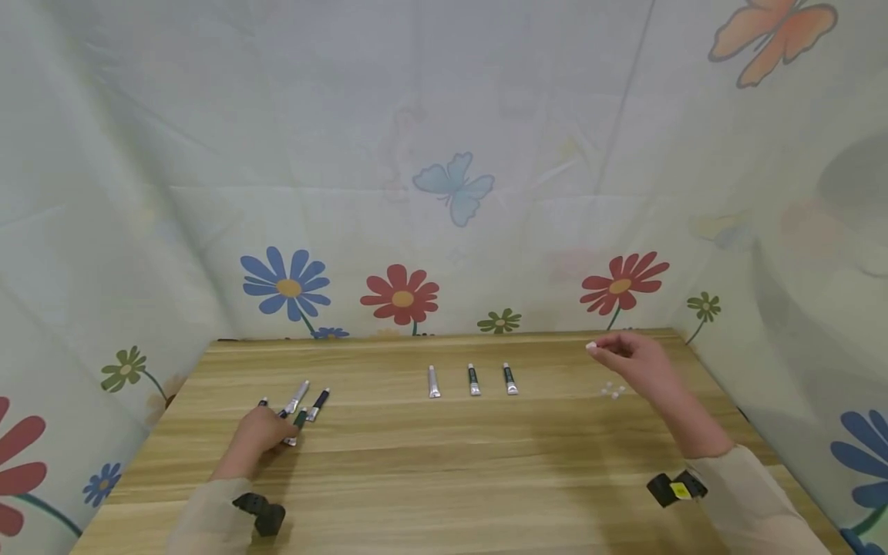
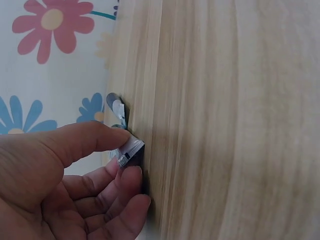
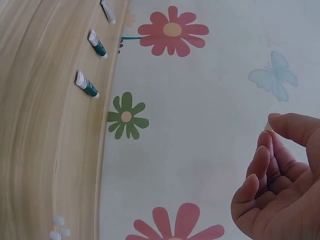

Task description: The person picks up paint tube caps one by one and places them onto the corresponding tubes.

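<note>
1. While my left hand (image 1: 258, 433) is low over the surface (image 1: 416, 478), its fingers pinch a green tube (image 1: 301, 418) — the thumb presses near its flat silvery end. I cannot tell whether that tube touches the surface.
2. Close around it lie a silver tube (image 1: 298, 395) and a dark tube (image 1: 320, 401); others are partly hidden by my hand.
3. Farther right, three tubes lie apart in a row, flat ends toward me: a pale tube (image 1: 433, 381), then two green-banded tubes (image 1: 474, 380).
4. My right hand (image 1: 638, 364) is raised above the surface, its fingers pinching a small white piece (image 1: 591, 347) — mostly covered by my grip.
5. Near that hand, several white bits (image 1: 612, 390) lie clustered on the surface.
6. Behind everything hangs a flower-printed backdrop (image 1: 333, 200).
</note>
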The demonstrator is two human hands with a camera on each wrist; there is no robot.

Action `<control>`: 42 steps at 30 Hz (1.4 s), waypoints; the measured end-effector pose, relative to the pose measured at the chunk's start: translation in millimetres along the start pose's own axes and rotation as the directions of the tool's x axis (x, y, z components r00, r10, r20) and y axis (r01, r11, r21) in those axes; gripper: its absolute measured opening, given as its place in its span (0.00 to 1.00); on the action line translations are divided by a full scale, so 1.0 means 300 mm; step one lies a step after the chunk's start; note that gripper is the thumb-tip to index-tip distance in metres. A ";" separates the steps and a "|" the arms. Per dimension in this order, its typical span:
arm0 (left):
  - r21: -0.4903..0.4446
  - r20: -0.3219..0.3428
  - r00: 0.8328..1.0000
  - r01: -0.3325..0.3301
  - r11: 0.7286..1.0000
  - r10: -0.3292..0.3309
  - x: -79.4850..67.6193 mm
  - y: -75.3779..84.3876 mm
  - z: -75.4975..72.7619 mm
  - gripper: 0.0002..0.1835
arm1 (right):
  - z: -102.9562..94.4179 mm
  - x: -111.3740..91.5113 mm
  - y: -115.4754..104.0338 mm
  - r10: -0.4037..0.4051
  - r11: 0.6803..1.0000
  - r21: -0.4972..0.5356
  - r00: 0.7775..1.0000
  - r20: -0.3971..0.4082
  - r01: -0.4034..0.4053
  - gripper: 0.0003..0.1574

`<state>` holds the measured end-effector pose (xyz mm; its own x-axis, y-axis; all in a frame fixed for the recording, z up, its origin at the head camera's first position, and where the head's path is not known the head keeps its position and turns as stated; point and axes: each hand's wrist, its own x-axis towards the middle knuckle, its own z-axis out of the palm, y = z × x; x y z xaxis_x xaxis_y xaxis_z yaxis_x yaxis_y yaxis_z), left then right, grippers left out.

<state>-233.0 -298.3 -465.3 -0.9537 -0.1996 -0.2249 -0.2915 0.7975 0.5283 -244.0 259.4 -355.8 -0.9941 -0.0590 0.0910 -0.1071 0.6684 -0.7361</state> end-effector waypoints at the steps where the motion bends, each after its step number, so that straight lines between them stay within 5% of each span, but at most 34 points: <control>1: -0.018 0.006 1.000 0.000 1.000 0.000 0.002 -0.006 -0.001 0.10 | 0.001 0.004 -0.004 -0.002 1.000 -0.006 1.000 0.004 0.002 0.26; 8: -0.184 0.082 0.996 0.042 0.982 -0.028 0.001 -0.035 -0.019 0.11 | 0.001 0.032 -0.044 -0.028 0.999 -0.016 0.999 0.022 0.028 0.25; 17: -0.212 0.060 0.995 -0.066 0.975 0.080 -0.007 -0.020 -0.079 0.13 | 0.003 0.050 -0.097 -0.050 0.999 -0.013 0.998 0.042 0.051 0.23; 25: -0.252 0.045 0.986 -0.146 0.957 0.162 -0.029 0.079 -0.093 0.17 | 0.002 0.075 -0.139 -0.094 0.995 -0.018 0.995 0.034 0.094 0.20; 33: -0.143 -0.082 0.951 -0.307 0.941 0.298 -0.069 0.208 -0.071 0.17 | 0.019 0.066 -0.160 -0.085 0.996 0.043 0.995 0.044 0.083 0.20; 42: -0.184 -0.185 0.920 -0.378 0.907 0.345 -0.129 0.379 -0.030 0.15 | 0.060 0.034 -0.171 -0.124 0.986 0.116 0.992 0.035 0.120 0.18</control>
<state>-230.0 -204.9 -389.2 -0.9918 -0.0134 0.1270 0.0821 0.6944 0.7148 -249.1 211.2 -329.4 -0.9731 -0.1672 0.1586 -0.2264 0.5656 -0.7930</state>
